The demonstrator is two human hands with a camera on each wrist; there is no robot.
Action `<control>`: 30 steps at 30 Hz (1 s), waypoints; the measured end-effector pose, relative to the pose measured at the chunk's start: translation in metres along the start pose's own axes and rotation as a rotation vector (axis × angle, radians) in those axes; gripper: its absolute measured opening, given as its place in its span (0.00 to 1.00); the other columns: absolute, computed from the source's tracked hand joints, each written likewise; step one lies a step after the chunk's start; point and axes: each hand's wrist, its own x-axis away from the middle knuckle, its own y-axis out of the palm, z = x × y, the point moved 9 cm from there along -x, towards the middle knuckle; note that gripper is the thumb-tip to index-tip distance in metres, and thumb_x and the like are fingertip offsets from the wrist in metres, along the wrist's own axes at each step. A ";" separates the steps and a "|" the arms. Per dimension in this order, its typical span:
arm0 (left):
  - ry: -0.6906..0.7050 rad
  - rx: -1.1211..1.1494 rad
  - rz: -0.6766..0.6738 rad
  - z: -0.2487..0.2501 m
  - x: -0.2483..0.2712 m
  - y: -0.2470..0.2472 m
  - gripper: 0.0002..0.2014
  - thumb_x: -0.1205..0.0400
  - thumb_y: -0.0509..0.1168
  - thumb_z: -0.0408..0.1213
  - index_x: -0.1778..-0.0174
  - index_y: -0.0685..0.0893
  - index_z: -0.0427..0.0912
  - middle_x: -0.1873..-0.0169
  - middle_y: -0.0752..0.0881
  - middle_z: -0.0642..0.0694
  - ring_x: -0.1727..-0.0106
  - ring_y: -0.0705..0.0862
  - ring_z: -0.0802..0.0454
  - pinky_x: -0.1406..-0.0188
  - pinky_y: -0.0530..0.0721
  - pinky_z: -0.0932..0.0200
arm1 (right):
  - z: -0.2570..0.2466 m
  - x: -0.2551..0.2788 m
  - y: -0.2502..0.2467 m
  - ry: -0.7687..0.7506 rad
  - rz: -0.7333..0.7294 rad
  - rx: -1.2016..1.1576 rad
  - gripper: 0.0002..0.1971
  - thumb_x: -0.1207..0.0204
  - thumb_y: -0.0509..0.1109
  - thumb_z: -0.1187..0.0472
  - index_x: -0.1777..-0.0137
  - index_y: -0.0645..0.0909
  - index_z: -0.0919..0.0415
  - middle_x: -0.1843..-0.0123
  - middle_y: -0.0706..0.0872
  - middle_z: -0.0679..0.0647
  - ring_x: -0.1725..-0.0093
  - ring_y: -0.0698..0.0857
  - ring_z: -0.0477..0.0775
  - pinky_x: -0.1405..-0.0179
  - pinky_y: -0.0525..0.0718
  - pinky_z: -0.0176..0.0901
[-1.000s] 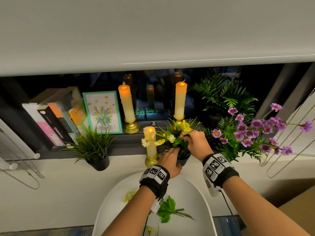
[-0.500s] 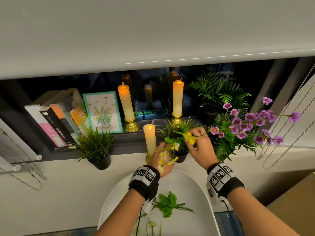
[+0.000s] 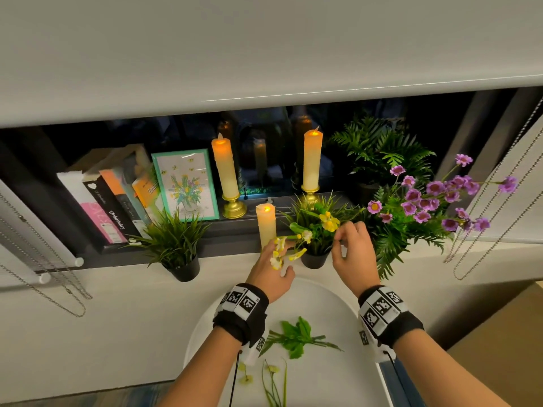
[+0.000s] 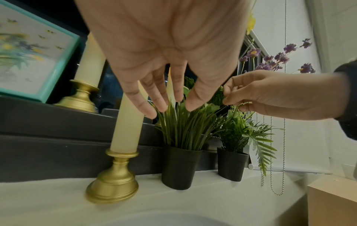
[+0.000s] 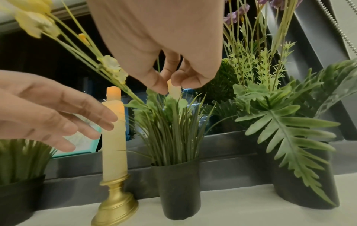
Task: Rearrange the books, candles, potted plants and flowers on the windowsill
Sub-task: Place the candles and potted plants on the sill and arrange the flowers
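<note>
Yellow flowers [image 3: 329, 221] on thin green stems poke out of the grass in a small black pot [image 3: 313, 259] on the white windowsill [image 3: 117, 277]. The stems lean to the left, and some yellow blooms hang over the back of the left hand [image 3: 271, 273].

That left hand is flat, with its fingers straight and a little spread. It holds nothing — the fingertips [image 4: 152, 113] only reach down to the tops of the grass blades, right beside the short candle [image 3: 266, 224] on its gold stand.

The right hand [image 3: 354, 254] is at the right side of the same plant. Its thumb and first fingers are curled close together at a bit of green near the top of the grass, but I cannot tell if they really pinch it.

Another grass pot [image 3: 182, 270] sits further left. Behind, on the dark ledge, books [image 3: 111, 207] lean beside a picture with a teal frame [image 3: 186, 185], and two tall candles [image 3: 224, 168] glow on gold stands. On the right, purple flowers [image 3: 432, 198] rise out of ferny leaves, and a bigger fern [image 3: 382, 151] stands behind them.

Down below, on a round white table [image 3: 338, 377], lie a leafy green sprig [image 3: 296, 337] and some loose thin stems.
</note>
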 end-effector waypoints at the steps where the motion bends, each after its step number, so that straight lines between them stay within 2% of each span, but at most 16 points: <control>1: 0.014 0.014 0.018 0.000 0.004 -0.005 0.22 0.22 0.62 0.36 0.30 0.76 0.46 0.30 0.72 0.50 0.29 0.72 0.54 0.31 0.65 0.71 | -0.003 0.003 0.000 -0.002 0.014 -0.006 0.10 0.30 0.67 0.74 0.56 0.72 0.59 0.54 0.70 0.50 0.61 0.75 0.51 0.59 0.82 0.46; 4: 0.007 0.024 0.019 -0.008 0.018 -0.014 0.17 0.21 0.63 0.31 0.36 0.79 0.40 0.37 0.77 0.48 0.39 0.77 0.53 0.41 0.68 0.72 | -0.013 0.012 0.004 -0.008 0.010 -0.035 0.09 0.30 0.66 0.75 0.56 0.73 0.61 0.53 0.70 0.51 0.64 0.74 0.49 0.66 0.75 0.30; 5: -0.009 0.017 0.013 -0.013 0.023 -0.016 0.14 0.21 0.63 0.31 0.39 0.80 0.39 0.41 0.78 0.48 0.43 0.77 0.54 0.44 0.69 0.72 | -0.017 0.016 0.008 -0.022 -0.004 -0.045 0.09 0.29 0.65 0.75 0.56 0.73 0.61 0.53 0.70 0.51 0.65 0.74 0.49 0.68 0.73 0.30; 7: -0.055 0.013 -0.014 -0.026 0.034 -0.017 0.12 0.21 0.63 0.31 0.42 0.82 0.39 0.48 0.80 0.50 0.49 0.78 0.57 0.49 0.73 0.70 | -0.025 0.025 0.018 -0.055 -0.049 -0.068 0.09 0.30 0.65 0.75 0.58 0.73 0.61 0.55 0.71 0.50 0.67 0.74 0.50 0.71 0.73 0.35; 9: -0.097 0.023 -0.043 -0.044 0.046 -0.016 0.12 0.22 0.63 0.30 0.44 0.84 0.42 0.50 0.83 0.50 0.52 0.81 0.57 0.51 0.77 0.66 | -0.031 0.035 0.033 -0.083 -0.117 -0.075 0.09 0.31 0.64 0.75 0.59 0.73 0.60 0.59 0.72 0.50 0.68 0.73 0.50 0.71 0.73 0.41; 13: -0.229 0.032 -0.117 -0.083 0.074 -0.005 0.11 0.24 0.63 0.28 0.49 0.86 0.41 0.52 0.87 0.47 0.55 0.83 0.55 0.51 0.83 0.61 | -0.032 0.060 0.075 -0.111 -0.355 -0.061 0.10 0.33 0.64 0.71 0.60 0.73 0.55 0.62 0.74 0.48 0.69 0.74 0.49 0.70 0.74 0.45; 15: -0.322 0.014 -0.190 -0.109 0.092 0.009 0.10 0.24 0.62 0.30 0.51 0.86 0.41 0.52 0.88 0.45 0.55 0.85 0.50 0.50 0.84 0.58 | -0.013 0.082 0.108 -0.039 -0.570 0.000 0.09 0.31 0.65 0.69 0.57 0.75 0.54 0.59 0.76 0.47 0.64 0.77 0.50 0.64 0.75 0.43; 17: -0.404 -0.005 -0.263 -0.133 0.113 0.025 0.09 0.24 0.62 0.31 0.53 0.87 0.42 0.52 0.89 0.44 0.54 0.86 0.47 0.50 0.85 0.58 | 0.019 0.114 0.140 0.084 -0.813 0.131 0.11 0.27 0.65 0.65 0.47 0.78 0.54 0.48 0.80 0.51 0.52 0.81 0.54 0.53 0.79 0.43; 19: -0.484 0.009 -0.322 -0.152 0.135 0.040 0.10 0.24 0.61 0.31 0.54 0.87 0.42 0.52 0.88 0.44 0.53 0.87 0.45 0.51 0.83 0.63 | 0.056 0.150 0.157 0.203 -0.994 0.321 0.19 0.25 0.64 0.59 0.34 0.74 0.55 0.36 0.78 0.56 0.39 0.80 0.59 0.40 0.79 0.46; 21: -0.531 0.013 -0.367 -0.163 0.151 0.052 0.10 0.23 0.61 0.31 0.51 0.86 0.42 0.53 0.87 0.45 0.51 0.86 0.47 0.50 0.82 0.63 | 0.080 0.181 0.160 0.239 -1.098 0.496 0.25 0.23 0.64 0.56 0.26 0.67 0.55 0.30 0.74 0.57 0.32 0.76 0.61 0.34 0.77 0.50; 23: -0.567 0.011 -0.396 -0.170 0.163 0.061 0.10 0.23 0.62 0.32 0.50 0.86 0.42 0.52 0.87 0.45 0.51 0.86 0.48 0.48 0.83 0.62 | 0.093 0.202 0.160 0.256 -1.123 0.552 0.28 0.24 0.65 0.58 0.24 0.64 0.53 0.29 0.72 0.56 0.31 0.75 0.60 0.32 0.74 0.50; 26: -0.604 0.007 -0.407 -0.175 0.171 0.066 0.11 0.23 0.61 0.32 0.50 0.86 0.44 0.50 0.87 0.44 0.50 0.86 0.48 0.44 0.84 0.59 | 0.105 0.215 0.156 0.310 -1.068 0.512 0.22 0.22 0.61 0.62 0.28 0.69 0.50 0.32 0.75 0.54 0.33 0.78 0.58 0.32 0.74 0.49; 30: -0.608 0.010 -0.400 -0.175 0.170 0.065 0.12 0.24 0.60 0.31 0.51 0.86 0.45 0.50 0.87 0.45 0.49 0.86 0.47 0.44 0.84 0.57 | 0.105 0.210 0.155 0.372 -1.047 0.353 0.15 0.21 0.61 0.65 0.38 0.80 0.51 0.40 0.84 0.53 0.40 0.83 0.58 0.44 0.78 0.42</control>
